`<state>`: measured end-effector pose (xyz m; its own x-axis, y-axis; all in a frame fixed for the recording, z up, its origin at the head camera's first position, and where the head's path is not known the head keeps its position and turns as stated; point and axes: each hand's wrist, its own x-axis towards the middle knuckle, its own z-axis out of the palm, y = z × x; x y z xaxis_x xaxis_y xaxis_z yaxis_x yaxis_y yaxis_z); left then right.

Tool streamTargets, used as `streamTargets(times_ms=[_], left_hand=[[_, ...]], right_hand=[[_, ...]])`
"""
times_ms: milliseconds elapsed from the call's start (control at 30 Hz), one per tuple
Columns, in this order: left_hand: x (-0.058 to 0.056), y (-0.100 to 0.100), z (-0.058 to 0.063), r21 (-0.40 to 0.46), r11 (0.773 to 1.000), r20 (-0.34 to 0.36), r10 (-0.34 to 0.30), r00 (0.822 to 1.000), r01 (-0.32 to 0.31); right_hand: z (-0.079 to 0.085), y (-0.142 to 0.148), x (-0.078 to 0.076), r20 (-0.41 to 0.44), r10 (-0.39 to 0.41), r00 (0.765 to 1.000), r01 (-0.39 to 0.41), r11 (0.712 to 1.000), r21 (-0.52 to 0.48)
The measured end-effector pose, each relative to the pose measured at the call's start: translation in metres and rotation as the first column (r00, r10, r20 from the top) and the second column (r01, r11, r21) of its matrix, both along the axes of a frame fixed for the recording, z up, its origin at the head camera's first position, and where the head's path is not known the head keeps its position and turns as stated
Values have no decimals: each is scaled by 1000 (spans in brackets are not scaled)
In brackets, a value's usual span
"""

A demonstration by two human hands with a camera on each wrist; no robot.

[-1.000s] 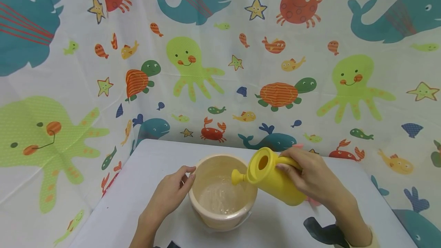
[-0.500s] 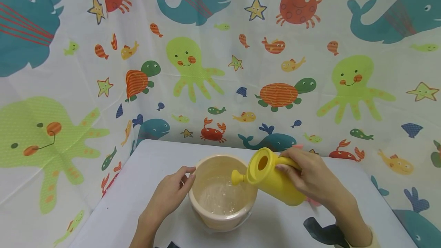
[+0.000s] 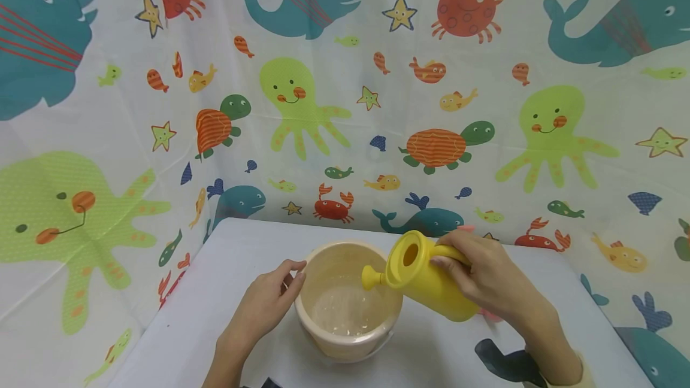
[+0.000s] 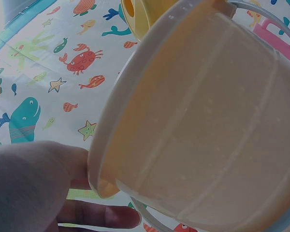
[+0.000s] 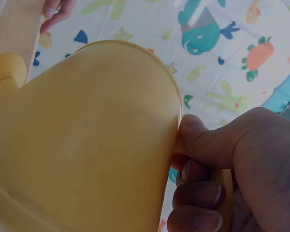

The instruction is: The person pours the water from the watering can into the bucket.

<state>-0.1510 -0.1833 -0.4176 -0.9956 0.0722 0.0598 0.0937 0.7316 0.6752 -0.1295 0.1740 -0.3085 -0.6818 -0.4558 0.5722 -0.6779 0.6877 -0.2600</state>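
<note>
A cream bucket [image 3: 349,349] stands on the white table, with clear water [image 3: 345,307] and a few bubbles inside it. At its left rim my left hand [image 3: 269,295] rests its thumb and fingertips against the outer edge; in the left wrist view, one finger [image 4: 104,215] extends fairly straight beside the bucket's handle [image 4: 150,215]. A yellow watering can [image 3: 439,295] is tipped left, its round spout head [image 3: 371,277] over the bucket's opening. My right hand [image 3: 485,268] grips the can's handle, the fingers curled round it in the right wrist view.
Something pink [image 3: 489,316] lies behind the watering can, mostly hidden; a pink handle-like part [image 4: 275,41] shows in the left wrist view. A curtain [image 3: 345,112] printed with sea animals hangs behind the white table [image 3: 188,316] and along its sides.
Both hands, the watering can and the bucket hold their places. Inside the bucket the water's surface looks calmer, with fewer ripples and the bubbles mostly near the front.
</note>
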Motion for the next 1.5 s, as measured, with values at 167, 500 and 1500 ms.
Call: streamTargets(times_ms=[167, 500, 1500], left_hand=[[1, 0, 1, 0, 1000, -4, -10, 1000, 10], [1, 0, 1, -6, 1000, -4, -2, 1000, 2], [-1, 0, -1, -14, 1000, -4, 2, 1000, -3]], right_hand=[[1, -1, 1, 1, 2, 1000, -2, 1000, -1], [3, -3, 2, 1, 0, 1000, 0, 1000, 6], [6, -5, -1, -4, 14, 1000, -14, 1000, 28]])
